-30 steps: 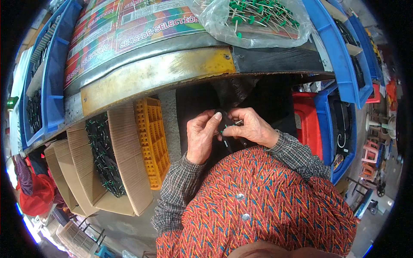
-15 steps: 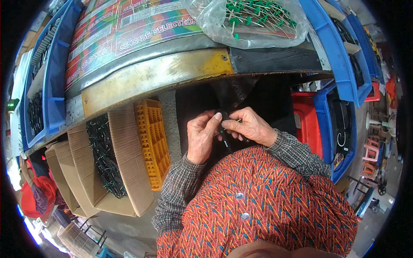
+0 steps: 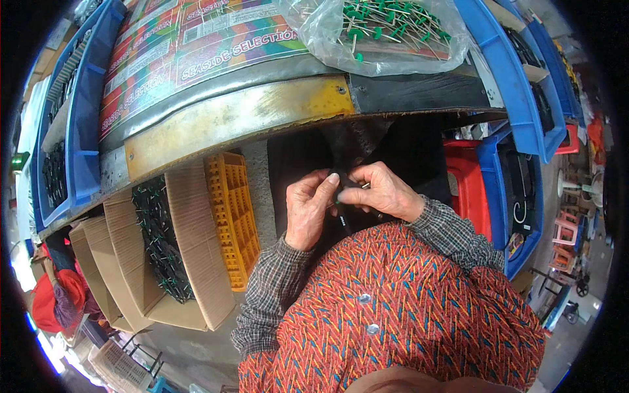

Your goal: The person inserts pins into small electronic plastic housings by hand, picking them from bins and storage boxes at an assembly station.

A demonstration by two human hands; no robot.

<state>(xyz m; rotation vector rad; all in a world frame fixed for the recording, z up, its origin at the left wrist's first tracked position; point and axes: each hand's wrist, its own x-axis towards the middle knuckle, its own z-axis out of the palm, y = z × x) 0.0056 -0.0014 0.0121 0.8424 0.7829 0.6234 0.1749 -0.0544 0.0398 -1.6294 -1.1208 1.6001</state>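
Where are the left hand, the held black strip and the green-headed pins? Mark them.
Left hand (image 3: 306,208): head view, back.
Black strip (image 3: 343,222): head view, pale-marked part.
Green-headed pins (image 3: 394,23): head view, pile's middle.

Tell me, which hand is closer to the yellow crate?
Left. The left hand is to the right of the yellow crate; the right hand is farther over, past the left.

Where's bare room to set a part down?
Front of the printed table cover, between the left blue bin and clear plastic bag, looks free. Crowded: green-headed pins in the bag; black parts in the cardboard box.
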